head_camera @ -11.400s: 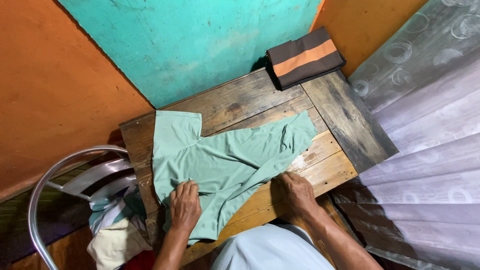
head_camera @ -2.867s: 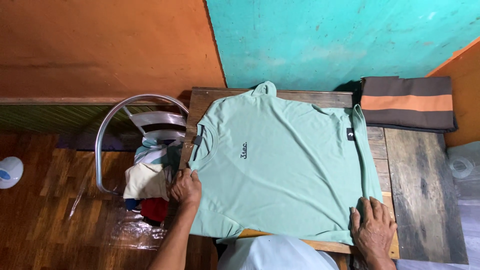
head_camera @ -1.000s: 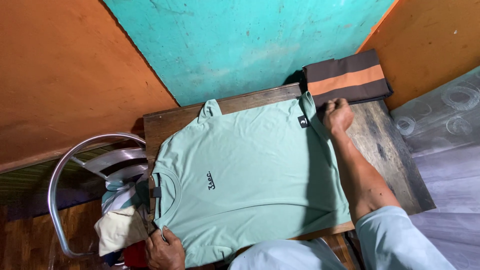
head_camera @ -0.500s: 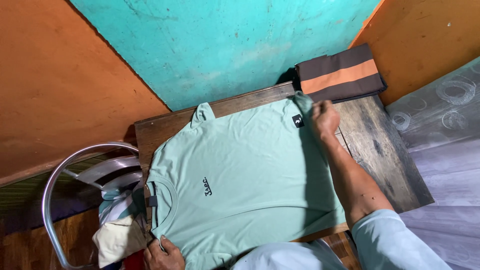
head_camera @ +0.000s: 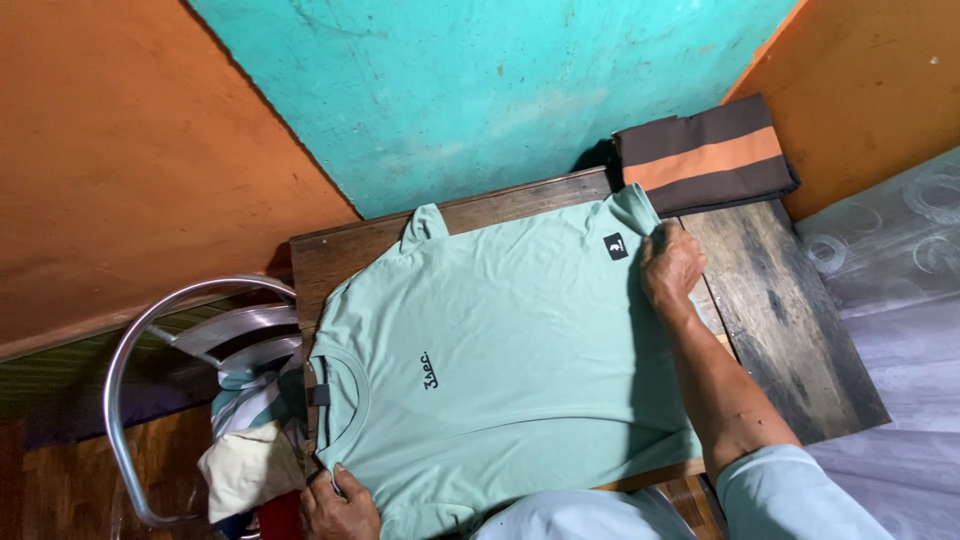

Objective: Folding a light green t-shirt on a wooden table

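Observation:
A mint green T-shirt (head_camera: 500,360) lies spread front-up on a worn wooden table (head_camera: 790,320), its collar toward the left edge. My right hand (head_camera: 672,268) rests on the shirt's hem at the far right corner, fingers closed on the fabric beside a small black tag. My left hand (head_camera: 338,505) pinches the near shoulder by the collar at the table's left front corner. One short sleeve sticks out at the far edge, against the wall.
A folded brown cloth with an orange stripe (head_camera: 705,155) sits at the table's far right corner. A metal chair (head_camera: 190,350) piled with clothes (head_camera: 250,465) stands left of the table. Turquoise and orange walls rise behind; a pale curtain (head_camera: 900,300) hangs on the right.
My right hand has slid along the hem toward me, from near the folded brown cloth onto the shirt's edge. My left hand has stayed at the collar. The camera shifted slightly.

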